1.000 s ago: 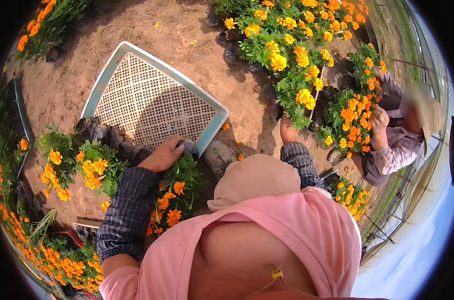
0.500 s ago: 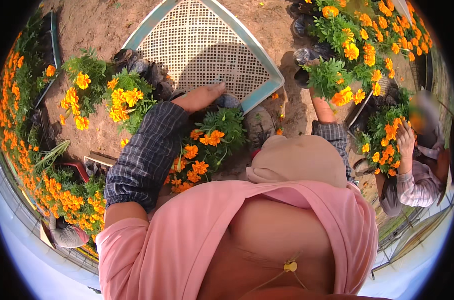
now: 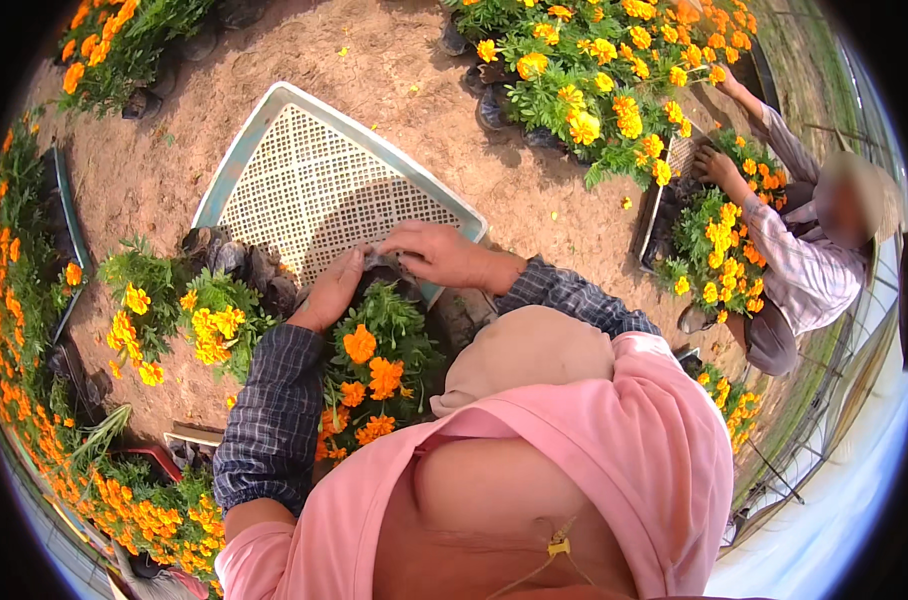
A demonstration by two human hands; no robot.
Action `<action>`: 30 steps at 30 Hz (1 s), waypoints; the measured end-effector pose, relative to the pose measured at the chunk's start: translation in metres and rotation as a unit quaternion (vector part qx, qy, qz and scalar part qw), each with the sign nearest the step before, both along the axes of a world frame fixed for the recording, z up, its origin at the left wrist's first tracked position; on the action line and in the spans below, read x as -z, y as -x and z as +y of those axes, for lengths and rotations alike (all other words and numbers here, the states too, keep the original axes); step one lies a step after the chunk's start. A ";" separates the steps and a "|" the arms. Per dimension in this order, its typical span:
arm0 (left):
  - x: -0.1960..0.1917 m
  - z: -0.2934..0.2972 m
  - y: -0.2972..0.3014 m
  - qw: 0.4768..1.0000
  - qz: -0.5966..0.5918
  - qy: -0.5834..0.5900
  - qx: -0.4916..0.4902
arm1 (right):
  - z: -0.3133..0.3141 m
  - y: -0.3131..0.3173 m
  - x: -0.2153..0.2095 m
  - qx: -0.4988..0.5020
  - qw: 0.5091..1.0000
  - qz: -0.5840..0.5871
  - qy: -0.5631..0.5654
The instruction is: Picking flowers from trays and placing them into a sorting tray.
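Observation:
A marigold plant (image 3: pixel 386 377) with orange blooms lies tipped toward me, close to my body. Its dark soft grow bag (image 3: pixel 379 262) points away, toward a pale crate (image 3: pixel 292 175) with a grid floor and blue-green rim. My left hand (image 3: pixel 332 290) is closed against the bag's left side, the thumb side uppermost. From the right, my right hand (image 3: pixel 442 252) grips the bag's edge with bent fingers. The bag's underside is hidden by my hands and the leaves. More dark-bagged marigolds (image 3: pixel 219 325) lie just left of my left forearm.
Marigolds (image 3: pixel 584 85) stand in a dense group at the far right. Beside them a co-worker (image 3: pixel 809 250) reaches among plants and a tray (image 3: pixel 664 200). Rows of marigolds (image 3: pixel 14 300) line the left edge. Bare soil (image 3: pixel 404 60) lies beyond the crate.
My right hand has come from the far right, by the other plants, to the bag at my left hand. The view has shifted, and the co-worker now shows more fully.

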State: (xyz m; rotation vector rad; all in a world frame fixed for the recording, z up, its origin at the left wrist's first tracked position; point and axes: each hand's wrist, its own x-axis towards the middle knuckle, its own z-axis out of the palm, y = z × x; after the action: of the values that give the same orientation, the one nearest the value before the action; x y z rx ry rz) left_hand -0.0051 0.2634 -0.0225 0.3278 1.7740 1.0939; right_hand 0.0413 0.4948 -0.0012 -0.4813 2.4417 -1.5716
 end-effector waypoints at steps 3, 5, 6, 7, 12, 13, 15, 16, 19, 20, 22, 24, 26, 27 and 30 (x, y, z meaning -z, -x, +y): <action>-0.007 0.006 0.007 0.999 -0.033 0.021 0.026 | 0.075 -0.019 0.020 0.363 0.906 -0.209 0.060; 0.000 0.006 0.009 0.999 -0.005 0.017 0.036 | 0.121 -0.031 0.027 0.528 0.843 -0.091 0.047; 0.000 0.006 0.010 0.999 -0.002 0.015 0.037 | 0.134 -0.032 0.007 0.537 0.842 -0.044 -0.012; -0.001 0.007 0.011 0.999 0.005 0.023 0.046 | 0.145 -0.033 -0.009 0.549 0.835 -0.016 -0.035; -0.012 0.007 0.013 0.998 -0.033 0.025 0.053 | 0.181 -0.015 -0.090 0.417 0.781 0.199 -0.419; -0.015 0.011 0.014 0.998 -0.035 0.023 0.050 | 0.190 -0.013 -0.088 0.409 0.777 0.169 -0.448; -0.015 0.012 0.015 0.998 -0.035 0.017 0.053 | 0.204 -0.012 -0.079 0.372 0.759 0.085 -0.527; -0.014 0.011 0.015 0.998 -0.037 0.014 0.054 | 0.209 -0.012 -0.073 0.327 0.733 -0.002 -0.597; -0.010 0.008 0.009 0.999 -0.025 0.000 0.038 | 0.221 -0.015 -0.059 0.306 0.716 -0.018 -0.627; -0.012 0.010 0.009 0.999 -0.038 -0.006 0.024 | 0.224 -0.016 -0.056 0.283 0.701 -0.027 -0.654; -0.010 0.008 0.009 0.999 -0.036 -0.003 0.021 | 0.220 -0.008 -0.063 0.280 0.715 -0.022 -0.640; -0.010 0.011 0.012 0.999 -0.016 0.002 0.044 | 0.214 0.000 -0.079 0.411 0.820 0.053 -0.395; -0.008 0.007 0.008 0.998 -0.016 0.021 0.050 | 0.207 0.008 -0.097 0.461 0.839 0.110 -0.266; -0.006 0.007 0.013 0.998 -0.008 0.033 0.060 | 0.199 0.004 -0.102 0.470 0.853 0.073 -0.213; -0.009 0.015 0.014 0.995 0.017 0.058 0.079 | 0.167 -0.022 -0.093 0.333 0.931 -0.131 -0.068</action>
State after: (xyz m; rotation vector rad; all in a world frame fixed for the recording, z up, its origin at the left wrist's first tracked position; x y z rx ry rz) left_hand -0.0195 0.2780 -0.0137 0.4093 1.8010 0.8743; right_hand 0.0637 0.6622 0.0918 0.6138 2.6022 -1.5144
